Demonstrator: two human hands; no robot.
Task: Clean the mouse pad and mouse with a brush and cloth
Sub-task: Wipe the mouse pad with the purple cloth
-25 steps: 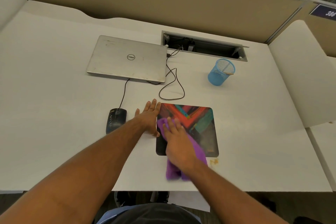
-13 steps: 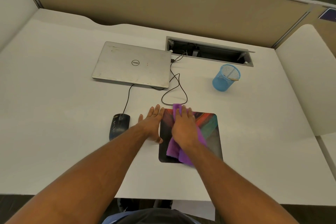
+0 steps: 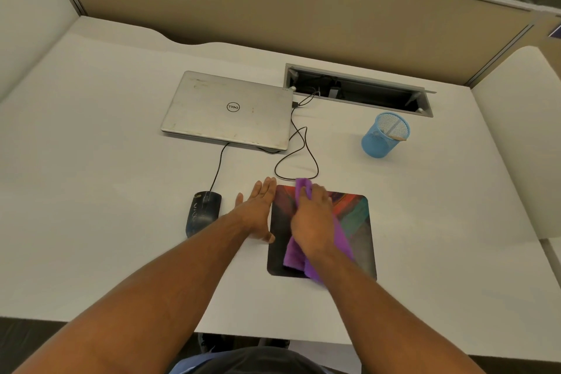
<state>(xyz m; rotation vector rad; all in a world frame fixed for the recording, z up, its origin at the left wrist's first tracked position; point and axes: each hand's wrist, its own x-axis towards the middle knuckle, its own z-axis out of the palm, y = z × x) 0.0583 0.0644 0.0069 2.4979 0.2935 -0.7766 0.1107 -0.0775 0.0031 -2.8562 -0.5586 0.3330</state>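
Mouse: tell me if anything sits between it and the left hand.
Nothing visible does. The left hand lies flat at the mouse pad's left edge, and only bare desk separates it from the mouse to its left. The mouse cable runs away toward the laptop.

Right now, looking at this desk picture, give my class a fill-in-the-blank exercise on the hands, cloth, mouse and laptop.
1. The right hand presses a cloth coloured ____ onto the mouse pad.
2. The left hand lies flat with its fingers ____.
3. The mouse lies to the ____ of the pad.
4. The laptop has its lid ____.

Missing words: purple; straight; left; closed
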